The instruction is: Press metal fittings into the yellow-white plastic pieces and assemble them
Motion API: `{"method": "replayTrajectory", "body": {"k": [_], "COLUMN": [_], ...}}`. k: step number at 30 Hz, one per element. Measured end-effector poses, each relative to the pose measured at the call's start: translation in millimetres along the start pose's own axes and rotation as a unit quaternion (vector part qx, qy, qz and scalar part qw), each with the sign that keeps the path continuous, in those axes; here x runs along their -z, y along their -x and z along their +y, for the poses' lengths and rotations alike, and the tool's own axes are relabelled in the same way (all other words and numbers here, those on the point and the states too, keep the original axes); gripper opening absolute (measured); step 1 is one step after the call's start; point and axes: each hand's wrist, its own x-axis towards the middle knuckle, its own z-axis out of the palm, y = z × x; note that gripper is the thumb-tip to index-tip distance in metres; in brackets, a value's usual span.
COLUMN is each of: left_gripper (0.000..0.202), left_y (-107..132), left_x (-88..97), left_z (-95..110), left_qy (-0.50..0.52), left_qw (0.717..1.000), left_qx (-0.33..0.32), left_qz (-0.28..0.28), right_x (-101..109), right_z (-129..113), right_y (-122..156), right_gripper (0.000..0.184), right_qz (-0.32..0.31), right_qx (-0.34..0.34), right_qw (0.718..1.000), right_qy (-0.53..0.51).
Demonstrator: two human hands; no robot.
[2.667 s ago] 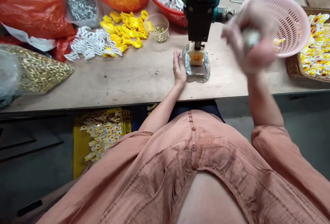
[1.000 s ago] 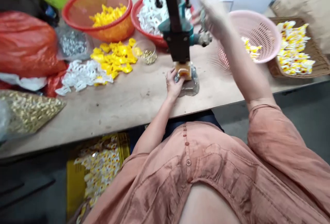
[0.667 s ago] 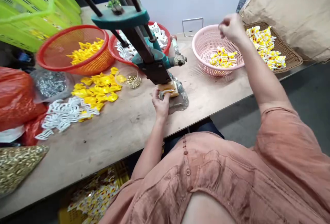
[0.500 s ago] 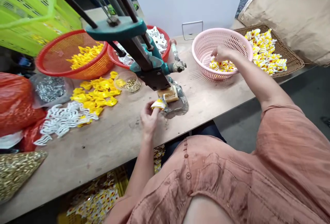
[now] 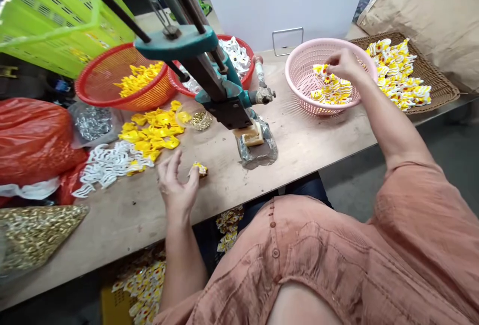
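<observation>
My left hand (image 5: 177, 185) is above the near side of the bench, fingers spread and curved. Just right of its thumb, a small yellow-and-white plastic piece (image 5: 201, 169) lies on the bench. Over the pink basket (image 5: 295, 85), my right hand (image 5: 343, 63) pinches another yellow-and-white plastic piece (image 5: 321, 70). Below it in the basket is a heap of similar pieces (image 5: 333, 91). Between my hands stands a teal hand press (image 5: 224, 90), with a pale block (image 5: 253, 134) on its base and no plastic piece visible there.
Left of the press lie yellow parts (image 5: 159, 130) and white wavy parts (image 5: 108, 163). Behind them are a red basket (image 5: 84, 85) and a tub of metal bits (image 5: 93, 123). A wicker tray (image 5: 441, 88) of finished-looking pieces sits at the right. A bag of brass bits (image 5: 41, 235) rests front left.
My left hand has moved left from the press and opened; the piece it held now lies on the bench. My right hand has risen slightly in the pink basket with a piece.
</observation>
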Motion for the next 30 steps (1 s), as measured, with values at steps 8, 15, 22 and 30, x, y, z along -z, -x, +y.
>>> {"method": "replayTrajectory", "body": {"k": [8,15,22,30], "left_gripper": [0.05,0.055,0.041,0.042], "left_y": [53,47,23,26], "left_x": [-90.0,-124.5,-152.6,-170.0], "left_z": [142,90,63,51], "left_qy": [0.498,0.459,0.267,0.296], "left_qw": [0.795,0.872,0.964,0.955], "left_qx": [0.065,0.077,-0.013,0.004], "left_qz": [-0.341,-0.155,-0.002,0.03], "right_x": [-87,-181,-226,-257], "right_z": [-90,-113,-131,-126], "right_y": [171,202,183,175], "right_gripper": [0.044,0.047,0.028,0.03], "right_qz": [-0.044,-0.004,0.112,0.121], "right_qx": [0.212,0.266,0.213,0.133], "right_qw": [0.914,0.917,0.956,0.972], "right_qy": [-0.342,-0.297,-0.168,-0.151]}}
